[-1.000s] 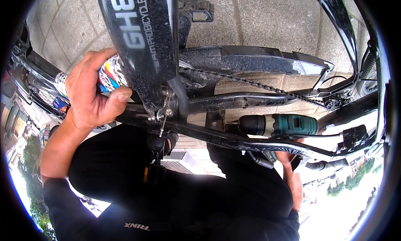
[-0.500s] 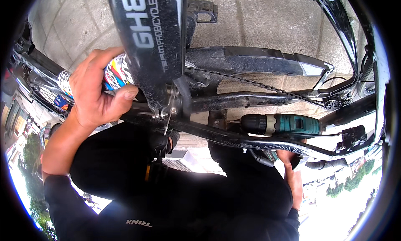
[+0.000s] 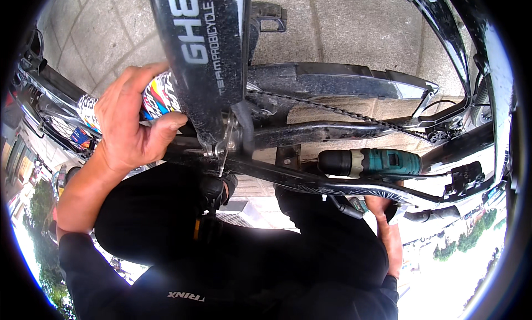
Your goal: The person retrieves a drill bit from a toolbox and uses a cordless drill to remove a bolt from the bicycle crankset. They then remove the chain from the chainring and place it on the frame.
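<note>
My left hand [image 3: 124,112] is wrapped round a tube with a colourful printed pattern [image 3: 160,95] beside a thick black bicycle frame tube [image 3: 208,48]. Its thumb lies along the near side. On the right, my right hand [image 3: 379,205] is behind a black frame stay [image 3: 310,178], closed round the grip of a teal and black power drill [image 3: 382,162]; most of its fingers are hidden. The drill lies level between the stays, chuck pointing left toward a dark metal bracket [image 3: 288,156]. What its tip meets is hard to make out.
A chain [image 3: 338,112] runs to the derailleur [image 3: 440,134] on the right, below a black mudguard [image 3: 338,79]. A pedal [image 3: 271,18] sticks out at the top, above grey paving [image 3: 354,32]. My dark-clothed knees [image 3: 144,209] sit close under the frame.
The drill has shifted very slightly left. The thick frame tube and my left hand appear a little further right in the picture; both grips look the same.
</note>
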Available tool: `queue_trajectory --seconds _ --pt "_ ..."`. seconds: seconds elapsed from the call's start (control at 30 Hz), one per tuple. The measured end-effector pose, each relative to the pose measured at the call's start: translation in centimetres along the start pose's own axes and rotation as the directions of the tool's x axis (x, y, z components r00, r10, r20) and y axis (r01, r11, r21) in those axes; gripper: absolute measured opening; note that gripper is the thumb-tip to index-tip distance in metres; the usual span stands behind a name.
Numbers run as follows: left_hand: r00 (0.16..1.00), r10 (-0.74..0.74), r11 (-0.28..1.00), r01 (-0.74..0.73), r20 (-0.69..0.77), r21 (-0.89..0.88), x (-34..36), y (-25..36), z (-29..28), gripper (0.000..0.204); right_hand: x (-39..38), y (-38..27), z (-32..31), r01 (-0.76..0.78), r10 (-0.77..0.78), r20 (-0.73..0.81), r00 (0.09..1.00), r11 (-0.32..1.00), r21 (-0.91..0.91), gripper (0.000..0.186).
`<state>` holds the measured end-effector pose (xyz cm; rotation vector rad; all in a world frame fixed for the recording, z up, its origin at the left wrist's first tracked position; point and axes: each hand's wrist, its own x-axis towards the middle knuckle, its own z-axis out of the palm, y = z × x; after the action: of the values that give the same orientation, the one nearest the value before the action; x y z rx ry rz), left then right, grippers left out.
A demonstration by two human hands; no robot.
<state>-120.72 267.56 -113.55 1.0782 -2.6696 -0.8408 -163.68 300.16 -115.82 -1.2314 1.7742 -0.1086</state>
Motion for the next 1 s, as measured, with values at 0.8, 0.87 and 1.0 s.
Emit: queue_trajectory --seconds 0.8,0.87,1.0 --pt "1.000 -0.021 1.000 0.021 0.017 -0.013 0.1 0.2 0.0 0.059 -0.3 -0.4 0.2 -0.068 0.068 0.005 0.998 0.997 0.037 0.061" --pt "1.000 -0.015 1.000 0.015 0.010 -0.018 0.1 0.2 0.0 0.058 0.2 -1.6 -0.1 -0.060 0.060 0.003 0.998 0.997 -0.043 0.041" --pt "1.000 0.001 1.000 -0.001 0.006 -0.011 0.1 0.2 0.0 0.059 0.8 -2.7 -0.6 -0.056 0.059 0.025 0.998 0.993 -0.100 0.036"
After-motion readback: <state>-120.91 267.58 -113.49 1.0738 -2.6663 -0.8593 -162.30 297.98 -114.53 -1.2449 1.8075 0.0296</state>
